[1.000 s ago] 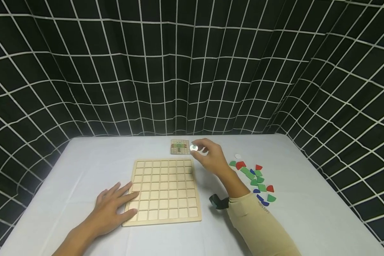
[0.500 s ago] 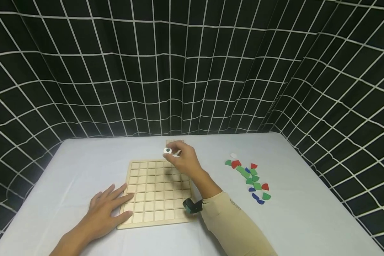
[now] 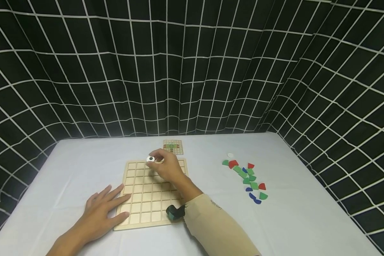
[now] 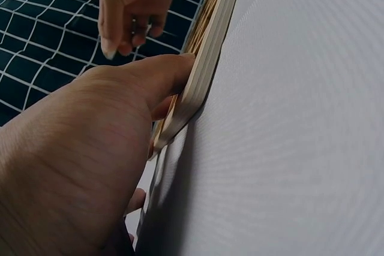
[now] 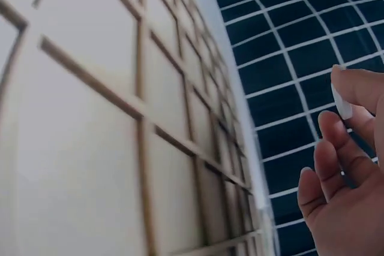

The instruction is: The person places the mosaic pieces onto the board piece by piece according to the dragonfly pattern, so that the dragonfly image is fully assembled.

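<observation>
Over the top rows of a wooden grid board (image 3: 147, 197), my right hand (image 3: 169, 167) pinches a white disc with a dark dot (image 3: 150, 159) between thumb and fingers. The right wrist view shows that disc edge-on at the fingertips, apart from the board. My left hand (image 3: 99, 209) lies with spread, straight fingers on the board's left edge. In the left wrist view the left thumb (image 4: 174, 67) rests on the board's wooden rim (image 4: 201, 70).
A small patterned card (image 3: 177, 148) lies behind the board. To the right are scattered green, red and blue flat pieces, among them a red piece (image 3: 233, 164), and a white disc (image 3: 230, 155). A black grid-patterned curtain (image 3: 179, 71) hangs beyond the white table (image 3: 291, 213).
My right hand has carried the dotted disc leftward, from beside the card to above the board's upper part. The card shows again. My left hand has stayed on the board's edge.
</observation>
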Action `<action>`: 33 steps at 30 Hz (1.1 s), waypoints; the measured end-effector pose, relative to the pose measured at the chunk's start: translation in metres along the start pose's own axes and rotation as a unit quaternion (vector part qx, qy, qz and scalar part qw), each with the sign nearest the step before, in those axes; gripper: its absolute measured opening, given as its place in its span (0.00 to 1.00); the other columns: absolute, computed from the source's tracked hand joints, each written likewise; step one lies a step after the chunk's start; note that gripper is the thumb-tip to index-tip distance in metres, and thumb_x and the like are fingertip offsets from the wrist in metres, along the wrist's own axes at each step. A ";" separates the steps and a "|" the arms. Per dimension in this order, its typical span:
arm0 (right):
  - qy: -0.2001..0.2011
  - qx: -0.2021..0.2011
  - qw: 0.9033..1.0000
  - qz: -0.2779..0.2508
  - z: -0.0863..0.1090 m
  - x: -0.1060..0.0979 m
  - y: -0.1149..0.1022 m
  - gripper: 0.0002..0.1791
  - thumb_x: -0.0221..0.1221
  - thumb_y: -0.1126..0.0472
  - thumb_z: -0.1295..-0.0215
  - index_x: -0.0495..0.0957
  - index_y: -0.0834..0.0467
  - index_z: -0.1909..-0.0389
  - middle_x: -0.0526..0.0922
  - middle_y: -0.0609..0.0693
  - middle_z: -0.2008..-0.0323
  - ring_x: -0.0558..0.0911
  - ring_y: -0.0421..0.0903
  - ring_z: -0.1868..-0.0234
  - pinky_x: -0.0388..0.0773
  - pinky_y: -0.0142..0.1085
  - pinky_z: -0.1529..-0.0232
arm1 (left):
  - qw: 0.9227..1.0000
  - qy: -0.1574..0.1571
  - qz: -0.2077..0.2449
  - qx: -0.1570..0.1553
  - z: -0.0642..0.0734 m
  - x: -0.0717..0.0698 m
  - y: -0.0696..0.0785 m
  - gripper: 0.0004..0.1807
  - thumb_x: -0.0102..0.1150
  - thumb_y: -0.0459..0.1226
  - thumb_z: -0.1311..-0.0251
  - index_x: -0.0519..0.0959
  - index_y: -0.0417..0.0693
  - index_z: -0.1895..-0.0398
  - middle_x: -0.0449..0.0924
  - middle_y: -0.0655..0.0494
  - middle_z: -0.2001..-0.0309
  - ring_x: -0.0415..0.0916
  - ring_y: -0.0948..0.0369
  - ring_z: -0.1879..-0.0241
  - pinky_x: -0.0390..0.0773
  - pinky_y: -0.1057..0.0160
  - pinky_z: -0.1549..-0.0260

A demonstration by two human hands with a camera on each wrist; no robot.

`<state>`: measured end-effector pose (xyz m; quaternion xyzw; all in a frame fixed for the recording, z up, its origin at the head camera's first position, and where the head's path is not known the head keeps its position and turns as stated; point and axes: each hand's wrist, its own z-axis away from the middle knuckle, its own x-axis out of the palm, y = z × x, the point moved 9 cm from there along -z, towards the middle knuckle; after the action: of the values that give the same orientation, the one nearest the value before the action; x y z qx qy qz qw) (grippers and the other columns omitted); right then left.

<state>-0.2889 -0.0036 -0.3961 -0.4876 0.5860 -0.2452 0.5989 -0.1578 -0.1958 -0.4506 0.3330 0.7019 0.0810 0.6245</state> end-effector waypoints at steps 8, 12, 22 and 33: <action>-0.048 0.046 0.997 0.026 -0.003 0.023 0.023 0.14 0.72 0.61 0.28 0.86 0.59 0.45 0.79 0.43 0.63 0.76 0.39 0.64 0.77 0.32 0.63 | 1.000 -0.006 0.002 -0.002 0.000 0.001 -0.001 0.28 0.73 0.51 0.32 0.85 0.51 0.32 0.70 0.42 0.22 0.55 0.29 0.22 0.48 0.21 0.32; -0.061 0.056 0.995 0.064 -0.003 0.029 0.028 0.15 0.72 0.60 0.27 0.87 0.60 0.44 0.78 0.43 0.66 0.76 0.38 0.66 0.77 0.32 0.64 | 1.000 -0.008 0.001 -0.003 0.000 0.002 -0.001 0.29 0.73 0.51 0.32 0.85 0.51 0.32 0.70 0.42 0.22 0.55 0.29 0.22 0.48 0.21 0.32; -0.079 0.039 0.983 0.162 -0.005 0.039 0.025 0.15 0.73 0.61 0.28 0.87 0.60 0.45 0.78 0.45 0.64 0.77 0.41 0.61 0.79 0.33 0.58 | 1.000 -0.005 0.000 -0.006 -0.001 0.001 -0.002 0.29 0.73 0.51 0.33 0.85 0.51 0.32 0.70 0.42 0.22 0.54 0.29 0.22 0.48 0.21 0.33; -0.084 0.042 0.978 0.189 -0.002 0.039 0.023 0.17 0.72 0.59 0.27 0.87 0.59 0.42 0.81 0.45 0.59 0.78 0.43 0.53 0.80 0.34 0.49 | 1.000 0.000 -0.002 -0.001 -0.001 0.000 -0.001 0.29 0.74 0.51 0.33 0.86 0.51 0.33 0.70 0.42 0.22 0.55 0.29 0.23 0.48 0.21 0.33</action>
<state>-0.2898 -0.0289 -0.4334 -0.3616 0.6043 -0.1102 0.7014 -0.1589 -0.1965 -0.4516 0.3306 0.7025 0.0804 0.6251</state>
